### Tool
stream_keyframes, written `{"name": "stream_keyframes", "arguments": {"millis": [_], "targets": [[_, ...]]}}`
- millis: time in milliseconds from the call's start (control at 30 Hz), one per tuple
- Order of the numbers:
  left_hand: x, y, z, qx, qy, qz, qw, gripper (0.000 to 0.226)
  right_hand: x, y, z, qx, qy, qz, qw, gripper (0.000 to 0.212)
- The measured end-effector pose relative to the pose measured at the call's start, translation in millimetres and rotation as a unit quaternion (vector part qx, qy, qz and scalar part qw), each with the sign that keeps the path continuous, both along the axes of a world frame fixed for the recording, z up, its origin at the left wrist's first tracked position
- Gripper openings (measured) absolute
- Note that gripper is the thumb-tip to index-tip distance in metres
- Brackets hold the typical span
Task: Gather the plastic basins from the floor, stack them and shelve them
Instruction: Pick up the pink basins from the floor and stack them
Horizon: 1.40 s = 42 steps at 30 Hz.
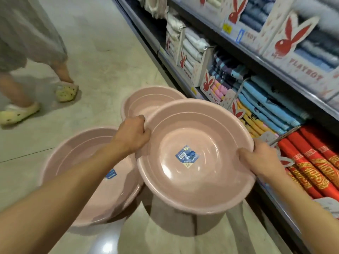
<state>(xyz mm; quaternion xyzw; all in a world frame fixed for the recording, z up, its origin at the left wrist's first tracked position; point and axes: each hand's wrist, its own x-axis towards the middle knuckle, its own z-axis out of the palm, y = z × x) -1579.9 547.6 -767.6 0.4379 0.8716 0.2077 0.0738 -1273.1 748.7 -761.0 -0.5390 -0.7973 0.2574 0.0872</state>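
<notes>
I hold a pink plastic basin with a blue label inside it, lifted off the floor. My left hand grips its left rim and my right hand grips its right rim. A second pink basin lies on the floor at the lower left, partly hidden by my left forearm. A third pink basin rests on the floor behind the held one, its near half covered.
A store shelf runs along the right, packed with folded towels in white, blue, yellow and red. Another person's legs in yellow clogs stand on the tiled floor at the upper left.
</notes>
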Motion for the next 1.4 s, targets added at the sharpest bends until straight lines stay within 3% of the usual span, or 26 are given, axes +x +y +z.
{"name": "stream_keyframes", "arguments": {"millis": [167,433,667,1000,1400], "targets": [[-37.7,-46.9,26.0,0.024,0.019,0.066,0.997,0.020,-68.5,-8.3,30.5,0.067,0.009,0.045,0.997,0.025],[-86.3,-148.6,37.4,-0.020,0.044,0.173,0.984,0.021,-174.4,-46.5,23.5,0.057,0.008,0.178,0.982,0.029],[-87.2,-217.9,31.9,-0.046,0.038,0.233,0.971,0.025,-238.8,-89.1,3.3,0.044,0.017,0.262,0.964,0.020],[-100.8,-265.2,-13.9,-0.098,0.010,0.305,0.947,0.026,-271.7,-124.5,-33.5,0.012,-0.001,0.290,0.957,0.032],[-94.8,-272.4,-76.9,-0.111,-0.044,0.307,0.944,0.025,-267.3,-128.3,-91.5,0.083,-0.100,0.328,0.936,0.030]]}}
